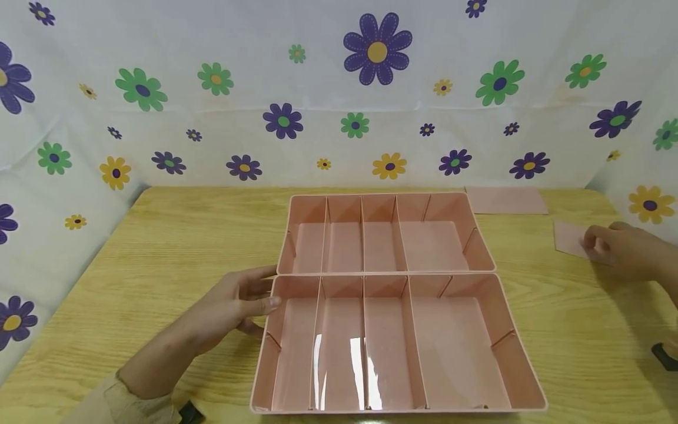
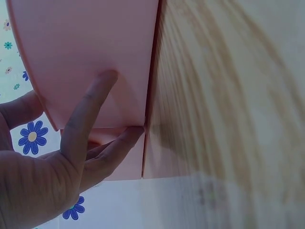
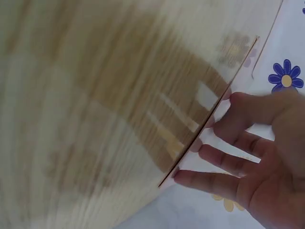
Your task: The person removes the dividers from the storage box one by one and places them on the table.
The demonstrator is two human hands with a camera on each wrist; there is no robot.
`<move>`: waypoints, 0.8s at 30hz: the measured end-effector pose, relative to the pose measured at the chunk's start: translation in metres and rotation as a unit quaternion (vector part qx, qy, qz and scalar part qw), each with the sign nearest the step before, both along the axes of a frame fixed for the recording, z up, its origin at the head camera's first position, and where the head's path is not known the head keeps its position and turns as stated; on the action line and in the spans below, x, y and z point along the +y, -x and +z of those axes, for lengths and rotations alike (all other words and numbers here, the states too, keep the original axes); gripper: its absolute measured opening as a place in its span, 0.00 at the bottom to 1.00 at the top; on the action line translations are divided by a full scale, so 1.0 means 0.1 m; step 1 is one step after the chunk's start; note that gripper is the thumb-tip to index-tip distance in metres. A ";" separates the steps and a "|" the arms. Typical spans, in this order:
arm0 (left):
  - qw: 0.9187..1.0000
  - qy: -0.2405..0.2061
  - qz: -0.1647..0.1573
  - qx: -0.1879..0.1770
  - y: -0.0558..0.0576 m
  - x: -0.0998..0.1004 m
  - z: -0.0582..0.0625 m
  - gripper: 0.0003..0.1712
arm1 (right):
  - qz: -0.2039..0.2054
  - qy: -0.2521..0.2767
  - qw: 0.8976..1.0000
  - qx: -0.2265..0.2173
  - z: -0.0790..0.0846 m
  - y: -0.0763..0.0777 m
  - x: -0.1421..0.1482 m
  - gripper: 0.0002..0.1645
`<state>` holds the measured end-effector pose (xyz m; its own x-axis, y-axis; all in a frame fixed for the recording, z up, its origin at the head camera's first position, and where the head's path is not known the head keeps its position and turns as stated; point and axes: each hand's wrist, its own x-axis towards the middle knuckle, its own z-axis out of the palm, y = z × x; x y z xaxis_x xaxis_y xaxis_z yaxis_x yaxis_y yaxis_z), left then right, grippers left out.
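Observation:
Two pink divider trays lie one behind the other, the near tray [image 1: 455,341] larger in view than the far tray [image 1: 431,235]. At their left side, my left hand [image 1: 225,306] holds the near tray, its thumb over the rim and its fingers [image 2: 97,100] against the outer walls around the corner where the trays meet. Over to the right, my right hand [image 1: 627,250] touches a thin flat pink panel [image 1: 568,235] on the table. Its fingertips [image 3: 183,176] are spread along that panel, which shows almost edge-on in the right wrist view.
A second pink panel [image 1: 508,201] lies flat at the back edge of the wooden table [image 1: 175,247], just right of the far tray. White cloth [image 1: 318,82] with flower prints hangs behind and at both sides. Narrow dividers split both trays into several compartments.

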<state>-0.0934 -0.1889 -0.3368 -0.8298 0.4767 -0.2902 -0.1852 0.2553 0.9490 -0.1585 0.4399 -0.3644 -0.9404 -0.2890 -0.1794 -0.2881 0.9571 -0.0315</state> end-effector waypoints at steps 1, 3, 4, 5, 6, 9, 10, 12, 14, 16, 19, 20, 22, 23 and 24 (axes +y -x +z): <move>1.000 0.001 -0.001 -0.001 0.00 0.00 0.00 0.41 | -0.002 0.002 1.000 0.002 0.00 0.02 0.00 0.04; 1.000 0.002 -0.004 0.000 0.00 0.00 0.00 0.41 | -0.005 0.005 1.000 0.008 0.00 0.06 -0.01 0.07; 1.000 0.001 -0.006 0.001 0.00 0.00 0.00 0.40 | -0.007 0.007 1.000 0.010 0.00 0.08 -0.01 0.07; 1.000 0.001 -0.006 0.001 0.00 0.00 0.00 0.40 | -0.006 0.013 1.000 0.012 0.00 0.11 -0.01 0.08; 1.000 0.001 -0.006 0.001 0.00 0.00 0.00 0.40 | -0.006 0.017 1.000 0.013 0.00 0.13 0.00 0.08; 1.000 -0.005 -0.007 -0.003 -0.01 0.00 0.01 0.40 | -0.009 0.023 1.000 0.016 -0.02 0.21 0.02 0.07; 1.000 -0.006 -0.008 -0.003 -0.01 0.00 0.01 0.41 | -0.013 0.023 1.000 0.017 -0.03 0.24 0.02 0.08; 1.000 -0.010 -0.008 -0.008 -0.01 0.00 0.01 0.41 | -0.018 0.018 0.999 0.025 -0.07 0.30 0.03 0.11; 1.000 -0.011 -0.010 -0.009 -0.01 0.01 0.01 0.41 | -0.023 0.012 0.999 0.033 -0.09 0.35 0.04 0.13; 1.000 -0.013 -0.010 -0.010 0.00 0.02 0.01 0.40 | -0.039 0.007 0.999 0.031 -0.10 0.40 0.04 0.16; 1.000 -0.012 -0.010 -0.009 0.01 0.02 0.00 0.40 | -0.061 0.005 0.998 0.021 -0.08 0.46 0.02 0.16; 1.000 -0.012 -0.011 -0.008 0.01 0.02 0.00 0.40 | -0.067 0.007 0.998 0.019 -0.07 0.48 0.00 0.16; 1.000 -0.010 -0.011 -0.007 0.00 0.01 0.01 0.40 | -0.078 0.004 0.997 0.013 -0.04 0.52 -0.03 0.16; 1.000 -0.010 -0.010 -0.007 0.00 0.01 0.01 0.40 | -0.084 0.007 0.996 0.013 -0.03 0.54 -0.05 0.17; 1.000 -0.010 -0.010 -0.006 0.00 0.00 0.01 0.40 | -0.089 0.009 0.996 0.011 -0.03 0.56 -0.07 0.18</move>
